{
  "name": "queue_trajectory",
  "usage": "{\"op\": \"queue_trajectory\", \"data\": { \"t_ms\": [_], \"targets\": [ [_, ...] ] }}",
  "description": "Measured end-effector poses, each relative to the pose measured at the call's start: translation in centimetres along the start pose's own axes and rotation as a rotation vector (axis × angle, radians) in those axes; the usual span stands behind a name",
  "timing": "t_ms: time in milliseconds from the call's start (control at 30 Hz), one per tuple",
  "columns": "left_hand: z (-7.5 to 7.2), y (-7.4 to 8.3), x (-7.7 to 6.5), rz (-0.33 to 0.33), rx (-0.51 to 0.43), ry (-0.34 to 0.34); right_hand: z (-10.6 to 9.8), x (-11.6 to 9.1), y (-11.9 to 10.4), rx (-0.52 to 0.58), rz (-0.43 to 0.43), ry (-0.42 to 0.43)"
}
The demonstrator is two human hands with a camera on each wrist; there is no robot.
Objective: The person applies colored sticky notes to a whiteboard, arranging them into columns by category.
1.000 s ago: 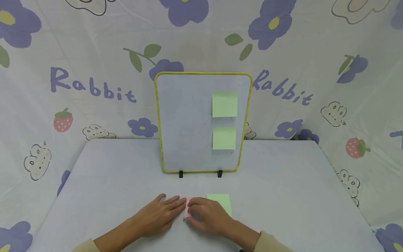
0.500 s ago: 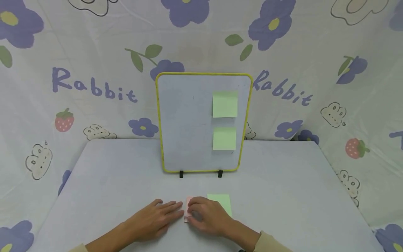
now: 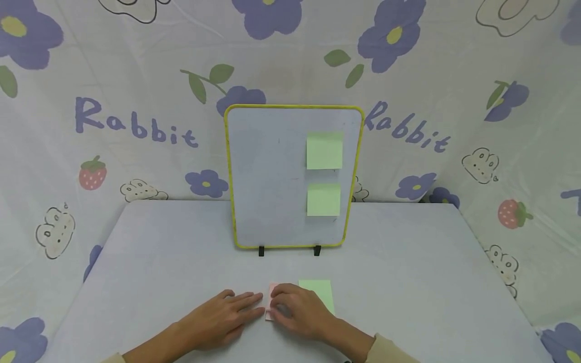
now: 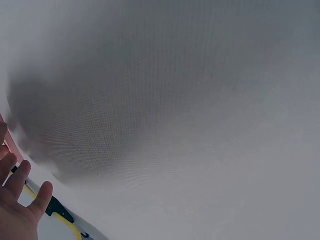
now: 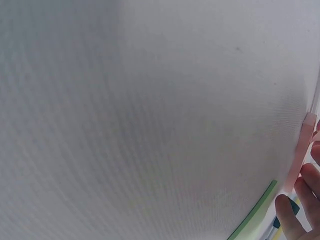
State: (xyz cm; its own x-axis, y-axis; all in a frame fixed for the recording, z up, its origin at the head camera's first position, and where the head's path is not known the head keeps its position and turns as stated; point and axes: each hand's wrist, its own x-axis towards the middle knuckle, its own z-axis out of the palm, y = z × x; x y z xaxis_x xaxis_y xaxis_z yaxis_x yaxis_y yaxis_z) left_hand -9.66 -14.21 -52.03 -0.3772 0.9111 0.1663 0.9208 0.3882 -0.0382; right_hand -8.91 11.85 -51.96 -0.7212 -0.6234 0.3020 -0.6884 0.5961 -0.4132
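Note:
A pink sticky note pad [image 3: 271, 290] lies on the table, mostly hidden beneath my right hand [image 3: 303, 310]. That hand's fingers are curled over it, with thumb and fingertips pinching near its lower left corner. In the right wrist view the pink pad [image 5: 301, 150] shows its side edge close to the fingers. My left hand [image 3: 220, 320] rests palm down just left of the pad, fingers spread and fairly straight, the tips right at its left edge. A light green sticky note pad [image 3: 323, 292] sits under and behind the right hand, partly covered.
Behind the hands stands a whiteboard [image 3: 268, 176] with a yellow frame and black feet. On its right side are an upper green sticky note [image 3: 324, 150] and a lower green sticky note [image 3: 324, 199]. A patterned cloth [image 3: 150, 65] hangs behind the white table [image 3: 172, 242].
My left hand has drawn back a little to the left from the pink pad, baring its lower left corner. The right hand stays over the pad, its thumb shifting slightly.

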Motion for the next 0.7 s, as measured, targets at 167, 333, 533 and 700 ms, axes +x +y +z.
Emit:
{"op": "queue_trajectory", "data": {
  "t_ms": [167,333,533,700],
  "targets": [
    [-0.1,-0.1,0.0,0.015,0.01,0.017,0.1,0.1,0.0,-0.015,0.014,-0.001],
    [0.0,-0.1,0.1,0.014,0.008,0.002,0.2,0.3,0.0,-0.012,0.015,-0.011],
    [-0.3,-0.1,0.5,0.021,0.004,0.001,-0.1,0.7,0.1,0.014,0.047,-0.023],
    [-0.6,-0.1,0.7,0.018,0.011,-0.012,-0.6,1.3,0.3,0.02,0.084,0.01]
  ]
}}
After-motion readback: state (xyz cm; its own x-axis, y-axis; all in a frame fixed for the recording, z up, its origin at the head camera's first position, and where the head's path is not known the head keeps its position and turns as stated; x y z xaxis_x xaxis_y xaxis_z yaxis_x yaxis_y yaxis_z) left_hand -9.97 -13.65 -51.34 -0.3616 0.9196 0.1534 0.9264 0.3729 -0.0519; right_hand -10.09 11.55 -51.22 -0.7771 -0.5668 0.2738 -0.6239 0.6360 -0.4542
